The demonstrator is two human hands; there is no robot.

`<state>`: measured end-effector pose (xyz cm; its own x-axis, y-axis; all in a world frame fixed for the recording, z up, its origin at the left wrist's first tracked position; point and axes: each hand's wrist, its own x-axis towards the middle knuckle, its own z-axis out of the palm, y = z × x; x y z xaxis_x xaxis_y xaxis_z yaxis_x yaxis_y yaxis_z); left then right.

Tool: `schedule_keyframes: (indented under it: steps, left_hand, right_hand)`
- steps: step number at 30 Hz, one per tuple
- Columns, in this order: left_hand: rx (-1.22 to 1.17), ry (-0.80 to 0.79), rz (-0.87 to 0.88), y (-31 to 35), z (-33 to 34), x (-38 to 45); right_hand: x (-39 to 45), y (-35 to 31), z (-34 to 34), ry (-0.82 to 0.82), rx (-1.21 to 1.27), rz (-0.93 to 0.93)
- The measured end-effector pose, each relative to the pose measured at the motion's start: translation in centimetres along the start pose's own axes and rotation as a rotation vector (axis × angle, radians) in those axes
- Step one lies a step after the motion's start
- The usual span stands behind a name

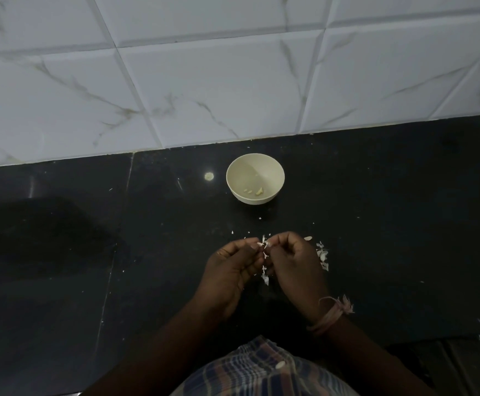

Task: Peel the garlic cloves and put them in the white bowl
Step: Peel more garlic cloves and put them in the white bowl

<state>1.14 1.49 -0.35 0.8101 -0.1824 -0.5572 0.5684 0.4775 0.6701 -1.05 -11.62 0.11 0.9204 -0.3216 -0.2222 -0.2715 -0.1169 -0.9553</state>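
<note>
Both hands (264,267) pinch garlic (265,244) above black counter (376,224), tiled wall (204,81)

We wear a frayed pinkish thread band (328,317) just behind our right hand (296,265), and a plaid shirt (261,372).

My two forearms come up from the bottom of the view and angle toward each other, so the hands meet in the middle, just above the surface. My left hand (230,270) is turned palm inward, fingers curled, thumb and fingertips pinching at the point where both hands meet. My right hand (296,264) mirrors it, knuckles up, fingers curled in and pinching at the same spot. The fingertips of both hands are touching or nearly so. A pinkish thread band (328,317) is tied round my right wrist, its frayed end sticking out.
</note>
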Motion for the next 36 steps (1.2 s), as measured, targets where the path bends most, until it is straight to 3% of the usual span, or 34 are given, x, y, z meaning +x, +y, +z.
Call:
schedule_keyframes:
  steps: [4, 15, 30, 36]
  left_hand:
    - [0.074, -0.001, 0.051, 0.2, 0.2, -0.2]
    - [0.314, -0.025, 0.101, 0.4, 0.6, -0.5]
    - [-0.101, -0.010, -0.214, 0.8, 1.3, -0.1]
    - [-0.095, 0.003, -0.147, 1.1, 1.2, 0.1]
  right_hand:
    - [-0.1, 0.2, 0.0, -0.004, -0.087, -0.100]
    - [0.2, 0.8, -0.5, 0.000, -0.225, -0.135]
    - [0.2, 0.7, -0.5, 0.035, -0.479, -0.494]
    - [-0.1, 1.0, 0.1, 0.065, -0.217, -0.299]
